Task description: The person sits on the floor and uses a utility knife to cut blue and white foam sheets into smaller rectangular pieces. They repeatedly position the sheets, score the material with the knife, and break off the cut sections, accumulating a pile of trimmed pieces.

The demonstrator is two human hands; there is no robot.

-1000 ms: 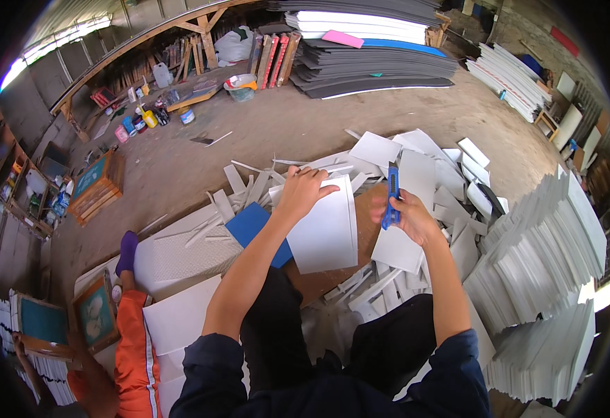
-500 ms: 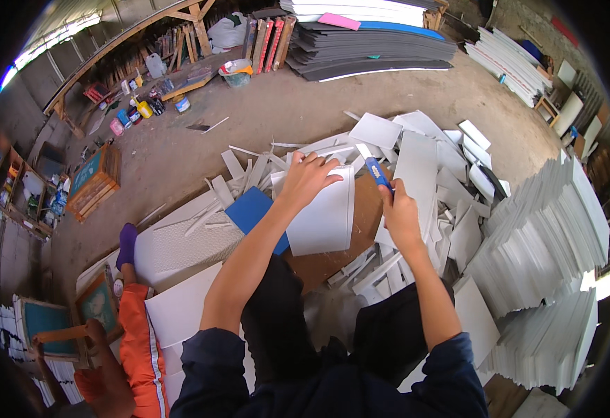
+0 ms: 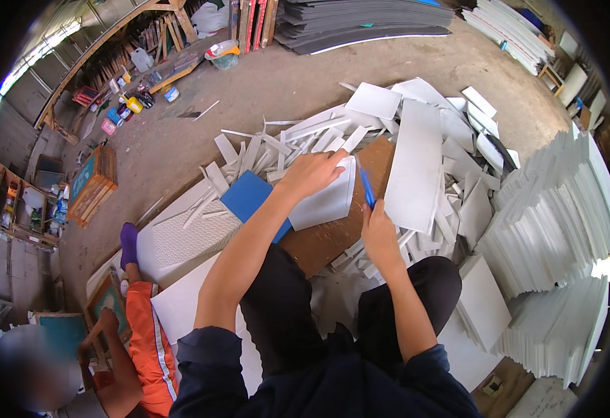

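Observation:
A white foam sheet (image 3: pixel 324 200) lies on a brown wooden board (image 3: pixel 319 245) in front of my knees. My left hand (image 3: pixel 313 174) is closed at the sheet's far edge, with its fingers bent over the top. In my right hand (image 3: pixel 380 233) is a blue utility knife (image 3: pixel 367 185), its blade end pointing away from me, close to the sheet's right edge. Whether the blade touches the foam I cannot tell. Beside the sheet, partly behind my left forearm, lies a blue panel (image 3: pixel 248 197).
White offcuts (image 3: pixel 277 150) pile up beyond the board, with a long white panel (image 3: pixel 414 167) to the right. Tall stacks of white sheets (image 3: pixel 538 216) stand at the far right. At lower left sits another person in orange trousers (image 3: pixel 145 334).
The knife has come nearer the sheet's right edge and turned more upright. My left hand has shifted along the sheet's far edge. My view has tilted, so the surroundings sit higher.

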